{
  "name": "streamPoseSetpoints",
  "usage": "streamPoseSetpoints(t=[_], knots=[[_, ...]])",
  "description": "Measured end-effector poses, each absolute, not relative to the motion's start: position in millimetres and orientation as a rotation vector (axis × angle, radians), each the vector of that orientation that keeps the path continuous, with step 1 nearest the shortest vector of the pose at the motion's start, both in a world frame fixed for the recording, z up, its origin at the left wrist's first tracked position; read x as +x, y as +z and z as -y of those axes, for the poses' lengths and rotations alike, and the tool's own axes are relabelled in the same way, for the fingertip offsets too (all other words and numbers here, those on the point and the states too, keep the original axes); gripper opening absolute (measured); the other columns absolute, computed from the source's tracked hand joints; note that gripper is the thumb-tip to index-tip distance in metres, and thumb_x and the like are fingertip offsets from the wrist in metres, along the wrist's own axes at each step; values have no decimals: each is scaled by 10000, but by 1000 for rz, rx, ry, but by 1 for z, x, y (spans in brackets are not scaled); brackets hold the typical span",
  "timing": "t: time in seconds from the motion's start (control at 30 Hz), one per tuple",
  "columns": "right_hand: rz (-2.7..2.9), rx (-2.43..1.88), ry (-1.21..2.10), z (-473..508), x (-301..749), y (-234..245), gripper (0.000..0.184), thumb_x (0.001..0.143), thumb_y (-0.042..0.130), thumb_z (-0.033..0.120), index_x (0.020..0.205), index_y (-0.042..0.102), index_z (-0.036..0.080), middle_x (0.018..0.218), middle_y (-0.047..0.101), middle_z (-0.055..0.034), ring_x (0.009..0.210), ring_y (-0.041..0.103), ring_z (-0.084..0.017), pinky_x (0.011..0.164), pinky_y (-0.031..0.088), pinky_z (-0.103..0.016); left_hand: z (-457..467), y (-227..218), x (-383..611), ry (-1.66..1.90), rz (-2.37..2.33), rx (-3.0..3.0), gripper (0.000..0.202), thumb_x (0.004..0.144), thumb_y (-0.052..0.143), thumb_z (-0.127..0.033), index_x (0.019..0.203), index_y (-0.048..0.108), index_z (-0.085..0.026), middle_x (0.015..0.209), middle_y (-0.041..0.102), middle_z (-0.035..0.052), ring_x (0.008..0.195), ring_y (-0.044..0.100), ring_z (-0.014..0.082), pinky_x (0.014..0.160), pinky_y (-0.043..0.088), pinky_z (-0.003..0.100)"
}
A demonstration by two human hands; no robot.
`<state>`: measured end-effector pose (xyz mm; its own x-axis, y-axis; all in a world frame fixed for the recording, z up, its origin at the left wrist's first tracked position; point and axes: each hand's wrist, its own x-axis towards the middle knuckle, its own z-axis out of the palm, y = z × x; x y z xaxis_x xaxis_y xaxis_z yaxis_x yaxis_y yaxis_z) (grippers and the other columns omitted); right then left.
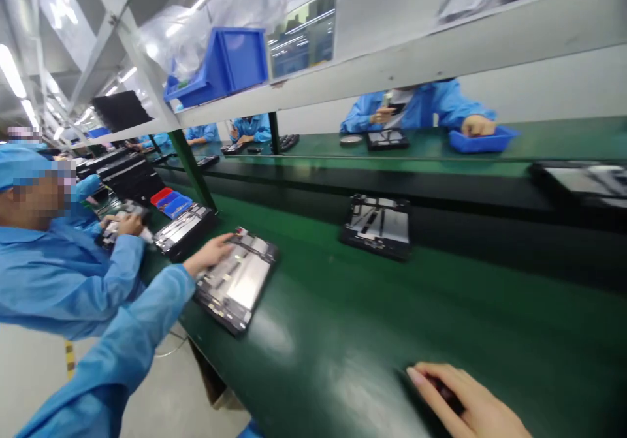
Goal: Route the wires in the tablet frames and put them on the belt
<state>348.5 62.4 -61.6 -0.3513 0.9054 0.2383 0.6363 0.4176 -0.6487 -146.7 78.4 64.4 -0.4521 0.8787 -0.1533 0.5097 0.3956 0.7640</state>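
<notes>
Left hand [211, 253] open on tablet chassis [241, 282]; right hand [470, 402] over dark object [443, 390], grip unclear

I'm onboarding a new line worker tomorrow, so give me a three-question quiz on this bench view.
1. True or false: the left hand rests on the tablet frame.
2. What lies under the right hand? A) a small dark object B) a roll of tape C) a screwdriver
3. Fill in: the tray that the person opposite reaches into is ____ in colour.

Key: 1 true; 2 A; 3 blue.
</notes>
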Motion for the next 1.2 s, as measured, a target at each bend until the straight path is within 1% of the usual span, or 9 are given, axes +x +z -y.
streamPoseSetpoints(t=[0.13, 0.23, 0.3, 0.43, 0.6, 0.73, 0.9, 1.03, 1.2], knots=[[2004, -1383, 534, -60, 361, -53, 404, 901, 473, 589, 848, 689, 251, 828, 703, -48, 733, 656, -231, 688, 526, -366, -101, 95, -195, 780, -2278, 1240, 550, 753, 690, -292, 1249, 598, -74, 986, 724, 129, 879, 669, 243, 811, 520, 341], [2002, -1406, 493, -59, 358, -47, 360, 942, 454, 505, 830, 665, 235, 767, 668, -41, 725, 624, -220, 705, 479, -366, -137, 91, -178, 710, -2379, 1397, 480, 759, 649, -248, 1198, 608, -57, 1224, 639, 202, 1186, 553, 329, 1022, 407, 416], [2013, -1413, 482, -59, 355, -45, 329, 955, 456, 453, 818, 651, 227, 756, 654, -38, 741, 611, -218, 719, 451, -365, -167, 77, -142, 677, -2358, 1522, 447, 775, 635, -264, 1185, 613, -85, 1285, 607, 188, 1260, 495, 328, 1079, 345, 407], [1979, -1418, 501, -57, 355, -45, 264, 963, 475, 370, 815, 633, 220, 758, 640, -27, 752, 594, -207, 730, 422, -353, -233, 38, -35, 615, -2197, 1644, 328, 786, 660, -407, 991, 687, -153, 1059, 716, 122, 1080, 624, 284, 966, 431, 328], [1923, -1371, 538, -54, 359, -49, 182, 946, 520, 279, 806, 617, 214, 751, 629, -17, 755, 581, -193, 735, 407, -329, -302, 8, 72, 599, -2113, 1504, 384, 688, 754, -491, 750, 692, -117, 906, 727, 193, 1041, 648, 354, 810, 483, 334], [1911, -1384, 525, -54, 356, -49, 133, 917, 563, 224, 792, 607, 214, 746, 628, -6, 756, 571, -186, 735, 389, -319, -326, 2, 102, 614, -2044, 1317, 366, 605, 841, -391, 742, 684, -91, 883, 727, 192, 1013, 654, 347, 784, 495, 350], [1946, -1419, 501, -54, 356, -44, 119, 905, 577, 218, 790, 607, 216, 750, 631, -13, 766, 565, -195, 723, 379, -320, -324, 2, 117, 719, -1858, 1075, 299, 567, 874, -241, 711, 658, -93, 708, 709, 113, 824, 687, 264, 730, 521, 333], [1957, -1403, 505, -53, 358, -44, 129, 910, 564, 220, 791, 612, 214, 742, 628, -16, 762, 568, -195, 723, 391, -324, -314, 15, 137, 902, -1637, 920, 219, 641, 823, -174, 709, 630, -95, 656, 681, 83, 711, 678, 206, 704, 544, 317], [1884, -1313, 589, -54, 362, -41, 146, 921, 536, 228, 807, 625, 209, 741, 620, -10, 750, 583, -183, 733, 432, -315, -262, 33, 142, 1087, -1367, 824, 208, 695, 783, -156, 803, 626, -74, 769, 704, 100, 727, 676, 157, 744, 554, 258]])
